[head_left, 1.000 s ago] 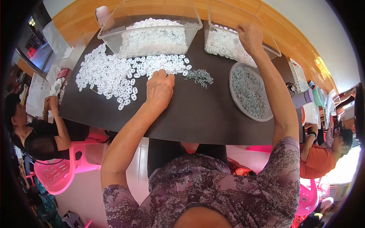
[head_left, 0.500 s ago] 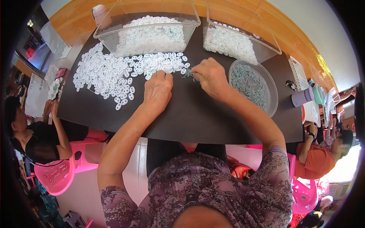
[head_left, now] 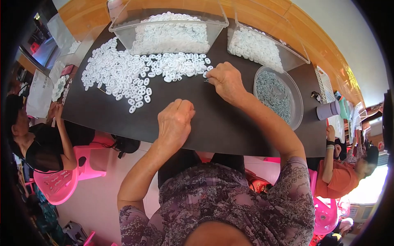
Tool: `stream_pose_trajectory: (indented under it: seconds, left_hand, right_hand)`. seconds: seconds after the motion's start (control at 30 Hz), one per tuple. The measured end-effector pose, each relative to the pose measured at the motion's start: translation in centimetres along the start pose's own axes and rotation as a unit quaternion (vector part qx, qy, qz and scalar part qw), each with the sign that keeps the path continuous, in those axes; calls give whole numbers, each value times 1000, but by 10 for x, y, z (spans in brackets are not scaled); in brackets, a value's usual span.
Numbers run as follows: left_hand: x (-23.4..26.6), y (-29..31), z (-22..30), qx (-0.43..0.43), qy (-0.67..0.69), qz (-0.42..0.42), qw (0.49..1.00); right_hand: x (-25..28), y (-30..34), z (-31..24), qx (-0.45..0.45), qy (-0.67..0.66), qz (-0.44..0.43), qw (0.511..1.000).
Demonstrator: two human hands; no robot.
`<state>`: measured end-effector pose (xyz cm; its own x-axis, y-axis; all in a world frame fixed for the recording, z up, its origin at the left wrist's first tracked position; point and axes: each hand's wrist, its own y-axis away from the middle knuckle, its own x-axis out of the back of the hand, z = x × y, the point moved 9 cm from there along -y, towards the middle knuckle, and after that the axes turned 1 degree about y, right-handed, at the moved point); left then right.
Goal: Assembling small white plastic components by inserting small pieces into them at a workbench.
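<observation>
My left hand (head_left: 175,123) is closed over the dark table near its front edge, fingers curled under; whatever it holds is hidden. Further back, my right hand (head_left: 226,82) pinches down at a few thin grey-green pieces (head_left: 206,80), possibly screws, mostly covered by its fingertips. Just beyond those fingers spreads a heap of small white oval plastic pieces with two holes (head_left: 178,66). A larger heap of the same ovals (head_left: 117,69) lies to the left. Right of my right hand stands a round clear tub (head_left: 298,100) filled with the grey-green pieces.
Two clear bins of white ovals, one large (head_left: 172,29) and one at the right (head_left: 269,43), line the back of the table (head_left: 242,131). A lilac cup (head_left: 328,110) stands at the right edge. Seated people flank the table, one by a pink chair (head_left: 57,184).
My left hand has drawn back from the white ovals toward the front edge, still closed. My right hand stays at the thin grey-green pieces, now covering more of them. The view has shifted slightly.
</observation>
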<state>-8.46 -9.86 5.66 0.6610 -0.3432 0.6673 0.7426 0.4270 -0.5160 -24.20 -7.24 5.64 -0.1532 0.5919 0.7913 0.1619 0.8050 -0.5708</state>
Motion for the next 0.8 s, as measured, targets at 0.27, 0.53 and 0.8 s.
stream_pose_trajectory:
  seconds: [0.27, 0.53, 0.8]
  left_hand:
    - [-5, 14, -25, 156, 210, 37, 965]
    - [-19, 29, -52, 259, 394, 58, 880]
    - [-17, 37, -60, 307, 489, 83, 812]
  right_hand:
    - [-15, 1, -16, 67, 60, -29, 996]
    - [-19, 0, -33, 131, 83, -61, 986]
    - [2, 14, -54, 108, 14, -40, 993]
